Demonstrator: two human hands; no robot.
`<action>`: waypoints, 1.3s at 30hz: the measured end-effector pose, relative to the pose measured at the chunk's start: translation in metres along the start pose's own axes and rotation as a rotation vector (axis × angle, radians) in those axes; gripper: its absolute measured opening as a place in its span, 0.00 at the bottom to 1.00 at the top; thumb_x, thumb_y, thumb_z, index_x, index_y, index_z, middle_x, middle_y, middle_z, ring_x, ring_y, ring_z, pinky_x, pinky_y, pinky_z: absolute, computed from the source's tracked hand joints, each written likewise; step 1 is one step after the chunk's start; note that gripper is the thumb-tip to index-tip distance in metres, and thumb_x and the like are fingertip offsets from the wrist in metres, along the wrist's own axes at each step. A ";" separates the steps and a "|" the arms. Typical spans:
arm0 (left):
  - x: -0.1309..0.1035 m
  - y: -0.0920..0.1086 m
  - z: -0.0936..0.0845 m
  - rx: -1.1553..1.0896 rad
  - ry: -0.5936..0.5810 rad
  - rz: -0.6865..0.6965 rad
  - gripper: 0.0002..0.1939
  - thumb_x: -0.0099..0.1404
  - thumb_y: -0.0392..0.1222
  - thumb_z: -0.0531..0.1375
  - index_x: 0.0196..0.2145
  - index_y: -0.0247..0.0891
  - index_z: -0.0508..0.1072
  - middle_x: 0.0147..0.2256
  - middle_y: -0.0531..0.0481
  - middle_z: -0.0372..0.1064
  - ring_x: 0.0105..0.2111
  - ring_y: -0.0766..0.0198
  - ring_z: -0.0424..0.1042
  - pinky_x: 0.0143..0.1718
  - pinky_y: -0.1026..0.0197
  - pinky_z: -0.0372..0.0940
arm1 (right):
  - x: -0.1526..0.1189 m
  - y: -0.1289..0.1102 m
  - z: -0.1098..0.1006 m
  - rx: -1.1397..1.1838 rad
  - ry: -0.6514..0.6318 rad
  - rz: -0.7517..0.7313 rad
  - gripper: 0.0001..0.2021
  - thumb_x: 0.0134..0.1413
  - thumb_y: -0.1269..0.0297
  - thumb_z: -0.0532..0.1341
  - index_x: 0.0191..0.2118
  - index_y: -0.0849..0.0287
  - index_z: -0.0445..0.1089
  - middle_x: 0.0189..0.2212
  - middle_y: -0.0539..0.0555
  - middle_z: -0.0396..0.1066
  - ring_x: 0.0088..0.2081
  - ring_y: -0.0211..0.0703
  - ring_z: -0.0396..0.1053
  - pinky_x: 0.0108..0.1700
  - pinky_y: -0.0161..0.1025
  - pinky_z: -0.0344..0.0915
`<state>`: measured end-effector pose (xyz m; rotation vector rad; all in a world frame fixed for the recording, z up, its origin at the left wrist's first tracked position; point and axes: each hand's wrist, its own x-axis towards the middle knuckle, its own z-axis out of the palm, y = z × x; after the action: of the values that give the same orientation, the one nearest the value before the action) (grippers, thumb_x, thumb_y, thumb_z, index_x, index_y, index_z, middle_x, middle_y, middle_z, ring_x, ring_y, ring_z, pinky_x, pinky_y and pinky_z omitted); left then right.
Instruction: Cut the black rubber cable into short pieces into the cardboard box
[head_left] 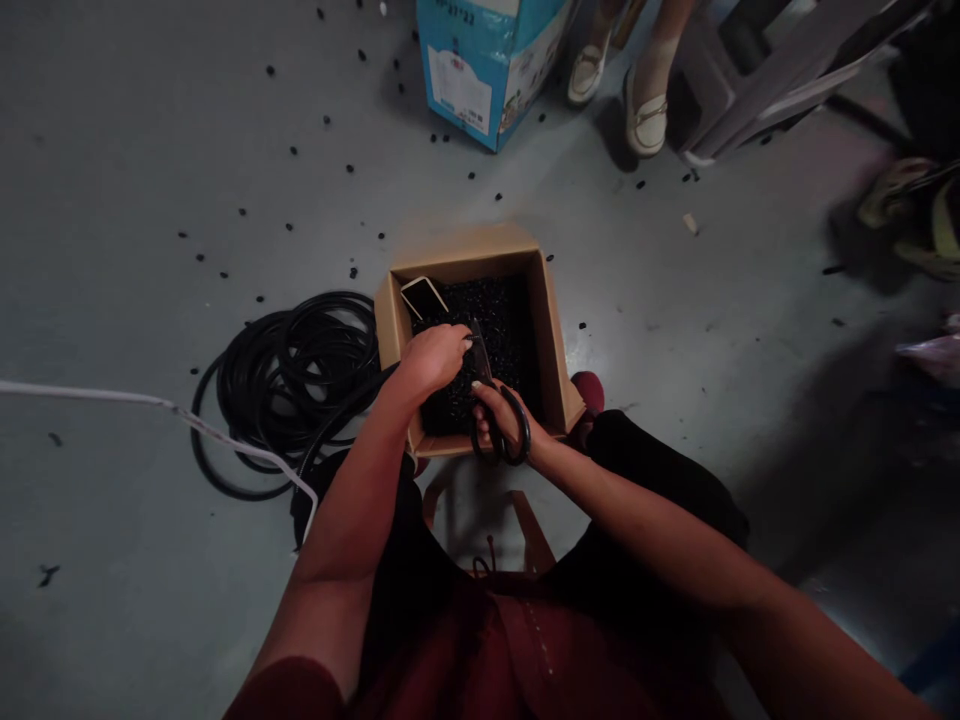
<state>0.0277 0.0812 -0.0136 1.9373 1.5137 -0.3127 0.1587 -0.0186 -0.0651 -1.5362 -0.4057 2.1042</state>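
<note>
Over an open cardboard box (556,345) full of small black pieces (517,320), my right hand (504,412) is closed on large black-handled scissors (482,355), their blades pointing up and to the left. My left hand (439,355) is closed beside the blades, gripping the end of a black tube; its fingertips nearly meet the scissors. The black tube runs back under my left forearm to a loose coil (292,365) on the floor left of the box. A small dark item with a pale rim (424,298) leans in the box's upper left corner.
Small black pieces are scattered over the grey floor (150,300). A blue carton (469,75) stands beyond the box, with a person's feet in light shoes (646,120) and a grey plastic stool (720,90) to its right. A white cord (225,437) crosses at left.
</note>
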 end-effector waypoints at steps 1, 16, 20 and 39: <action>0.000 -0.001 -0.002 -0.068 0.043 0.010 0.21 0.72 0.36 0.49 0.58 0.35 0.71 0.58 0.38 0.71 0.58 0.52 0.70 0.60 0.51 0.63 | 0.002 -0.002 -0.001 0.022 0.016 0.002 0.21 0.51 0.44 0.63 0.37 0.53 0.57 0.19 0.40 0.59 0.17 0.31 0.56 0.17 0.28 0.54; -0.016 -0.004 -0.030 -0.235 0.348 0.011 0.19 0.70 0.36 0.54 0.55 0.39 0.75 0.56 0.44 0.73 0.57 0.55 0.70 0.61 0.52 0.62 | -0.007 -0.035 -0.005 -0.326 0.001 -0.444 0.19 0.55 0.45 0.61 0.42 0.55 0.63 0.32 0.48 0.68 0.32 0.38 0.68 0.38 0.39 0.68; -0.017 0.000 -0.031 -0.289 0.334 0.009 0.19 0.69 0.36 0.54 0.55 0.38 0.74 0.56 0.45 0.73 0.56 0.57 0.70 0.61 0.54 0.62 | -0.008 -0.031 -0.007 -0.460 0.007 -0.477 0.18 0.58 0.47 0.60 0.46 0.54 0.63 0.36 0.50 0.68 0.36 0.41 0.69 0.41 0.41 0.67; -0.019 0.004 -0.030 -0.330 0.254 0.046 0.18 0.68 0.36 0.54 0.52 0.34 0.76 0.52 0.44 0.76 0.52 0.56 0.73 0.59 0.54 0.63 | -0.019 -0.042 -0.011 -0.664 0.041 -0.469 0.19 0.57 0.47 0.60 0.47 0.55 0.62 0.36 0.51 0.70 0.37 0.44 0.67 0.39 0.41 0.61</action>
<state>0.0198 0.0850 0.0213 1.7909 1.5617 0.2012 0.1829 0.0054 -0.0324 -1.5992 -1.4059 1.6354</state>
